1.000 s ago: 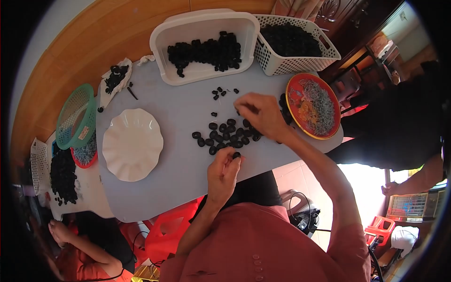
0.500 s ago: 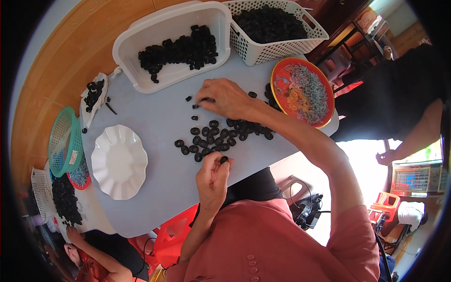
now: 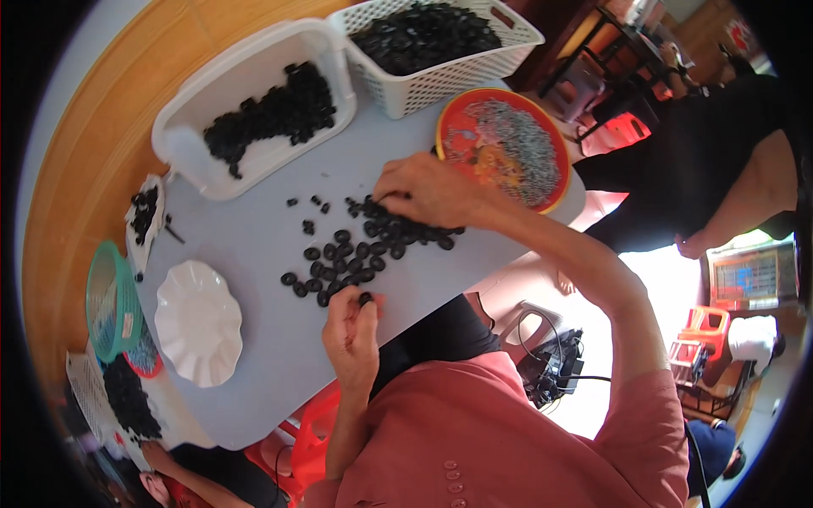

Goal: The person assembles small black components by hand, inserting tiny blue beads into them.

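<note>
The surface (image 3: 262, 356) carries all the work. At its far edge stand a white tub (image 3: 182, 142) and a perforated basket (image 3: 461, 78), both holding black parts. A red tray (image 3: 454, 117) bears small grey pieces (image 3: 527, 140); a scalloped plate (image 3: 199, 322) stands on the left.

The right hand (image 3: 423, 188) is at the upper edge of the cluster, fingers bent downward; whether they grip a part cannot be told. The left hand (image 3: 351, 330) pinches one black oval piece (image 3: 365, 299) between thumb and forefinger, near the front edge.

Loose black oval pieces (image 3: 362, 251) lie grouped between the hands. Expect light, stiff, probably moulded parts; the smooth, rounded sides may slip or roll. Grip across opposite sides, keeping the upper face exposed.

Small black parts (image 3: 316, 200) lie beyond the cluster. Presumably light and rigid; take each by its sides with fingertips, using slight pressure.
</note>
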A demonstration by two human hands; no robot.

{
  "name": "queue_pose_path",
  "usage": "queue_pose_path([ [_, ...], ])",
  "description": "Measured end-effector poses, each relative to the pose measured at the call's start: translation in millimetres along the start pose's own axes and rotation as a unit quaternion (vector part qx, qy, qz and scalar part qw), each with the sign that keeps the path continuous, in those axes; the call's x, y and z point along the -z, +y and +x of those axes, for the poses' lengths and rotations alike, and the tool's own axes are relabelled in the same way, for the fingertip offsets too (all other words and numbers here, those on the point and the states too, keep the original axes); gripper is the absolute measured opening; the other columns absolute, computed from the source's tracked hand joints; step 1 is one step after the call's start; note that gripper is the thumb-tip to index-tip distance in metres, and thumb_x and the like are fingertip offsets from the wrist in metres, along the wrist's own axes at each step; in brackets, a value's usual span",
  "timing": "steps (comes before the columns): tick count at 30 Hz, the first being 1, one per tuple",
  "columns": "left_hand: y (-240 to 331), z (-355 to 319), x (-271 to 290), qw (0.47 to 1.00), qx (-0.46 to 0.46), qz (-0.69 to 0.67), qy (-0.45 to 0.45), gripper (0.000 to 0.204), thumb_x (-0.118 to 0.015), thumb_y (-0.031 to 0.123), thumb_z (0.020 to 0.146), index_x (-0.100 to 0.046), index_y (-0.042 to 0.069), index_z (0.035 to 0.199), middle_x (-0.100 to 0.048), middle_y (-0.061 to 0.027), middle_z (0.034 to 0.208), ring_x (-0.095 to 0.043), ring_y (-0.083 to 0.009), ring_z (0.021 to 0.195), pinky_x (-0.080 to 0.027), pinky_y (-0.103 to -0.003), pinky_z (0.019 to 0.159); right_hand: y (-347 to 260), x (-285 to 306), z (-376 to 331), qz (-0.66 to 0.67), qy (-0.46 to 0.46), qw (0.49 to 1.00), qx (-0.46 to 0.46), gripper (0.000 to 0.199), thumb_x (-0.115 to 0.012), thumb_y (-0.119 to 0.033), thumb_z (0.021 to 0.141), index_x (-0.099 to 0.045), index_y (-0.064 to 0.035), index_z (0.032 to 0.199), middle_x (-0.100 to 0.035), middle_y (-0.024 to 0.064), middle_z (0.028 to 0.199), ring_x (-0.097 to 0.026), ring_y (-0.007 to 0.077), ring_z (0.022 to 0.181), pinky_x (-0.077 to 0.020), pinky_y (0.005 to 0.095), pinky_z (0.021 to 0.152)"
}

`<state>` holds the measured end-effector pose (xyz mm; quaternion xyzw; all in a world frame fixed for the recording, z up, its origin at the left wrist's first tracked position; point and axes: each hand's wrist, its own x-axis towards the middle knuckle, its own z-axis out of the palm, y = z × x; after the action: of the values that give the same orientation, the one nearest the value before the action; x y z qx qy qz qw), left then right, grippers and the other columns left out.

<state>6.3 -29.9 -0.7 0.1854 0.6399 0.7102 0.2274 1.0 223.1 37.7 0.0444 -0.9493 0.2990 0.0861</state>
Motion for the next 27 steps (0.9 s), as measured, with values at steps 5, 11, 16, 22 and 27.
queue_pose_path([
  [5, 2, -2, -1, 1.0, 0.02, -0.008, 0.01, 0.015, -0.051, -0.002, 0.092, -0.052, -0.003, 0.107, -0.062, -0.0061, 0.09, -0.053, -0.008, 0.078, -0.044, -0.02, 0.073, -4, 10, -16, 0.062, 0.111, 0.991, -0.036, 0.012, -0.063, -0.006, 0.081, -0.068, -0.0005, 0.091, -0.066, 0.0128, 0.086, -0.065, 0.0266, 0.077, -0.0518, 0.0327, 0.07],
  [11, 0, -1, -2, 1.0, -0.019, 0.022, -0.004, 0.013, -0.053, -0.001, 0.091, -0.053, -0.001, 0.105, -0.061, -0.0052, 0.089, -0.051, -0.0067, 0.075, -0.043, -0.02, 0.068, -3, 21, -21, 0.024, 0.13, 0.991, -0.014, 0.012, -0.062, -0.001, 0.08, -0.068, 0.0016, 0.09, -0.067, 0.013, 0.083, -0.066, 0.0258, 0.072, -0.053, 0.0326, 0.066],
  [16, 0, -1, 1, 0.994, -0.04, 0.099, 0.001, 0.014, -0.055, 0.003, 0.09, -0.054, -0.001, 0.104, -0.06, -0.0042, 0.085, -0.048, -0.0067, 0.071, -0.041, -0.02, 0.063, -14, -3, -4, 0.019, 0.069, 0.997, 0.022, 0.018, -0.063, -0.004, 0.077, -0.067, -0.0026, 0.094, -0.065, 0.0132, 0.093, -0.064, 0.0322, 0.077, -0.0521, 0.0397, 0.071],
  [22, 7, -2, -1, 0.988, -0.067, 0.141, 0.005, 0.015, -0.053, 0.006, 0.092, -0.054, -0.001, 0.106, -0.06, -0.0056, 0.085, -0.05, -0.0094, 0.073, -0.043, -0.023, 0.066, -16, -28, 12, -0.038, 0.001, 0.999, -0.031, 0.014, -0.061, -0.014, 0.08, -0.064, -0.0034, 0.088, -0.062, 0.0155, 0.087, -0.062, 0.0354, 0.081, -0.0503, 0.0441, 0.073],
  [27, 1, 0, 1, 0.983, -0.09, 0.157, -0.021, 0.018, -0.053, 0.006, 0.094, -0.052, -0.002, 0.11, -0.06, -0.0085, 0.09, -0.052, -0.0121, 0.077, -0.045, -0.025, 0.071, -18, -21, -6, -0.01, 0.054, 0.998, 0.007, 0.017, -0.063, -0.02, 0.082, -0.064, -0.003, 0.086, -0.062, 0.0137, 0.082, -0.062, 0.0358, 0.074, -0.0501, 0.0437, 0.069],
])
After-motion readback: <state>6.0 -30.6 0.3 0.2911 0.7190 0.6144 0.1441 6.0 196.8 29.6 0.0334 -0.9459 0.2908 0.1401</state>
